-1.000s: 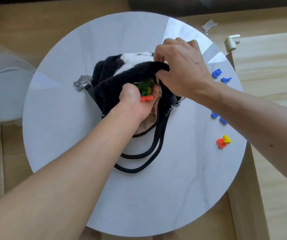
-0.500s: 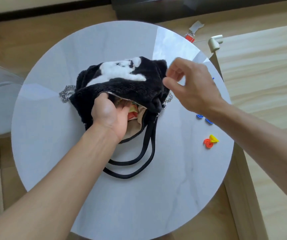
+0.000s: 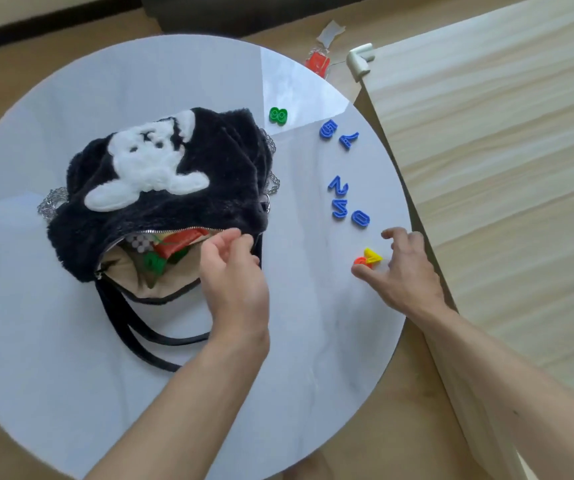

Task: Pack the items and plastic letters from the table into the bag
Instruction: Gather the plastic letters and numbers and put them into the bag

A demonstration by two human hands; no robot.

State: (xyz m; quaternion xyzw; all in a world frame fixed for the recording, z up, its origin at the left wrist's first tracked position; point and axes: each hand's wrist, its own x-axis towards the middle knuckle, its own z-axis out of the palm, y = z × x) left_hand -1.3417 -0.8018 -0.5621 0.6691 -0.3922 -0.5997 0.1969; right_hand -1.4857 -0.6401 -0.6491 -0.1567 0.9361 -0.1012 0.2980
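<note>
A black furry bag [image 3: 161, 188] with a white animal patch lies on the round white table [image 3: 53, 358], its zip mouth open toward me with green and red pieces inside. My left hand [image 3: 233, 271] hovers at the right end of the mouth, fingers apart and empty. My right hand [image 3: 403, 268] is spread around a yellow piece [image 3: 372, 255] and an orange piece [image 3: 361, 261] near the table's right edge, thumb beside the orange one. Several blue pieces lie further back: a 5 [image 3: 328, 129], a 7 [image 3: 348, 140], two angular ones [image 3: 338, 197] and an O [image 3: 360, 218]. A green 8 [image 3: 278, 116] lies behind the bag.
A pale wooden surface [image 3: 503, 150] with a white corner guard [image 3: 360, 60] butts against the table's right edge. The bag's black straps [image 3: 147, 337] loop toward me and a chain [image 3: 48, 206] trails left. A red packet [image 3: 318, 62] lies on the floor beyond.
My left hand has come out of the bag and is empty. My right hand let go of the bag's rim and moved right and nearer, down to the yellow and orange pieces.
</note>
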